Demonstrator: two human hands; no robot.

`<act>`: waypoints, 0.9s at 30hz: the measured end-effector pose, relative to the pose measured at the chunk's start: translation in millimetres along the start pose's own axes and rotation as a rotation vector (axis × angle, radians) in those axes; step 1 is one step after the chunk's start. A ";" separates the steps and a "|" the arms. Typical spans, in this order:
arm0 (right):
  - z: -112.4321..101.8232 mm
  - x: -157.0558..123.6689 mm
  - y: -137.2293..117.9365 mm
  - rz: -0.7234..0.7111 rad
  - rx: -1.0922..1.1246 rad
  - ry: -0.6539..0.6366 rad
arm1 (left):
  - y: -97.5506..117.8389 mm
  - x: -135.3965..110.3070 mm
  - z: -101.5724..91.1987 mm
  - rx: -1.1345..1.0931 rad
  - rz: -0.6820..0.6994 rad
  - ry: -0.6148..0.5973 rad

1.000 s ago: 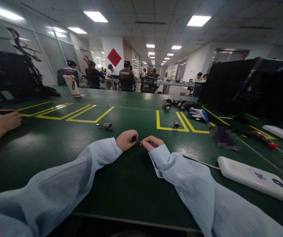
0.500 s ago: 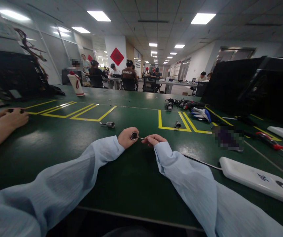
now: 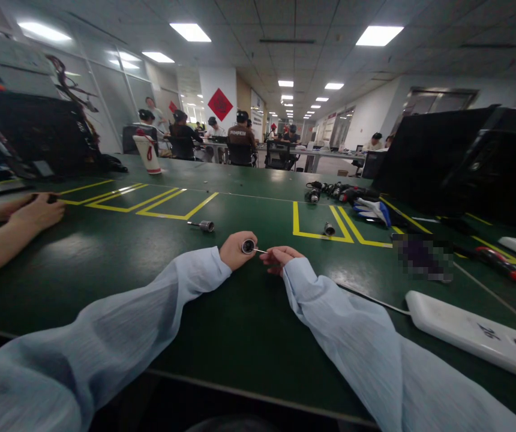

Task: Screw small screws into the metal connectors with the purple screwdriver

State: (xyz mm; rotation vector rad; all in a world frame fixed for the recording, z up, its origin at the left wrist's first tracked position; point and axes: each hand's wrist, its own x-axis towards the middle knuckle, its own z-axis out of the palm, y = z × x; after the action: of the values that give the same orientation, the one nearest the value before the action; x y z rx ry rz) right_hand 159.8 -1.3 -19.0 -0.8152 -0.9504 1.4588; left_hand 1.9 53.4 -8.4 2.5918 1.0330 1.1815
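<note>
My left hand (image 3: 236,252) is closed around a short round metal part (image 3: 248,246), whose dark hollow end faces me. A thin metal rod (image 3: 260,251) runs from the side of that part to my right hand (image 3: 280,258), which pinches its other end between thumb and fingers. Whether the rod's tip enters the part is too small to make out. Beyond my left hand, a metal cylinder with a thin shank (image 3: 202,225) lies on the green table (image 3: 240,336). A second small metal cylinder (image 3: 329,228) rests farther right, by the yellow tape.
Another person's hands (image 3: 37,213) are at the left edge. To the right lie a white power bank (image 3: 469,336) with a cable, a red screwdriver (image 3: 501,264), blue-white gloves (image 3: 372,211) and dark tools (image 3: 325,191). A paper cup (image 3: 147,153) stands at the back left.
The whole view has shifted slightly, so things sit a little farther right. My right fingers have moved slightly on the rod; both hands keep their hold.
</note>
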 end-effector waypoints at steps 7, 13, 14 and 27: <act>5.7 -3.4 3.4 -0.080 -0.098 0.038 | -0.6 -3.0 -1.9 0.054 -0.015 -0.012; 1.5 3.6 2.9 0.019 0.019 -0.013 | 0.0 -3.1 -3.0 0.016 -0.029 -0.013; 0.4 4.4 2.5 0.032 0.035 -0.023 | 0.2 -2.8 -3.1 0.002 -0.033 -0.014; 3.7 -0.1 1.1 -0.010 -0.054 0.018 | 0.9 -2.3 -2.4 0.019 -0.037 -0.028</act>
State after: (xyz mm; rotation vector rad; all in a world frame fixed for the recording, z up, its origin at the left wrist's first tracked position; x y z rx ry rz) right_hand 156.1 -1.8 -18.4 -0.8598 -0.9827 1.4204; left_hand -0.4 50.9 -7.9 2.5846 1.0867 1.1294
